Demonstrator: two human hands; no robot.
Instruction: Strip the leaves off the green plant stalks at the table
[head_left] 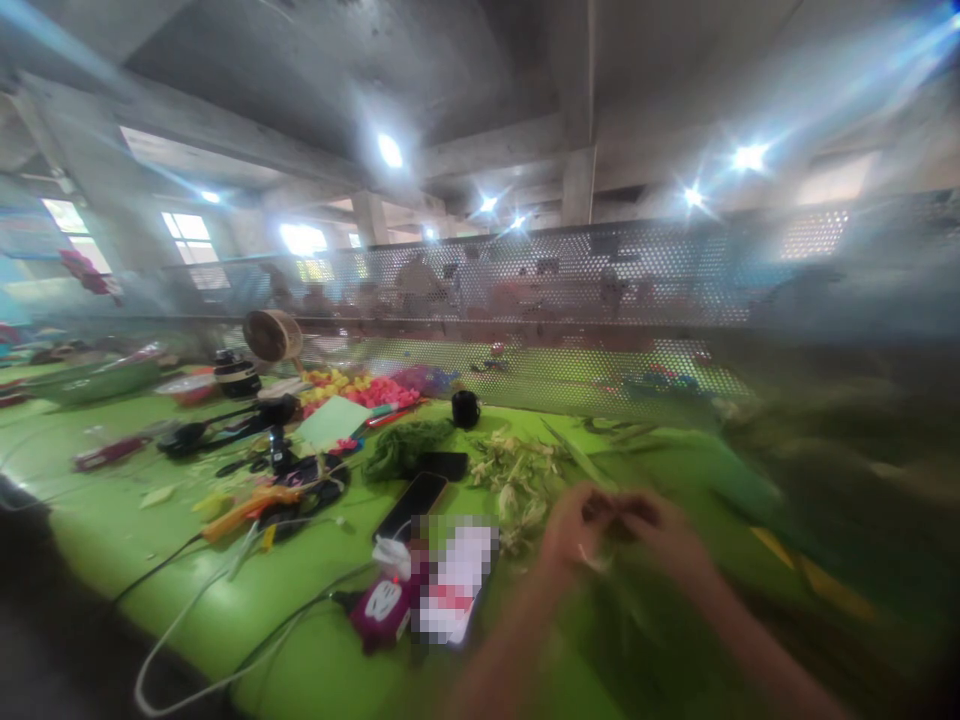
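My left hand (574, 525) and my right hand (658, 522) meet over the green table (300, 660), fingers curled and pinched towards each other. What sits between the fingertips is too small and blurred to name. A pale, petal-like bit (596, 560) shows just below my left fingers. Close to my left hand lies a heap of cream-coloured artificial flower pieces (517, 490). Left of that are a lit phone (454, 590), a dark phone (411, 507) and a purple device with a white face (384, 608).
An orange glue gun (251, 510) lies at left with trailing cables. Behind are a black mug (466, 409), pink and yellow flower pieces (375, 393), a green bundle (405, 445) and a round fan (272, 335). A perforated metal screen (540, 280) crosses the back. Blurred dark-green material (832, 490) rises at right.
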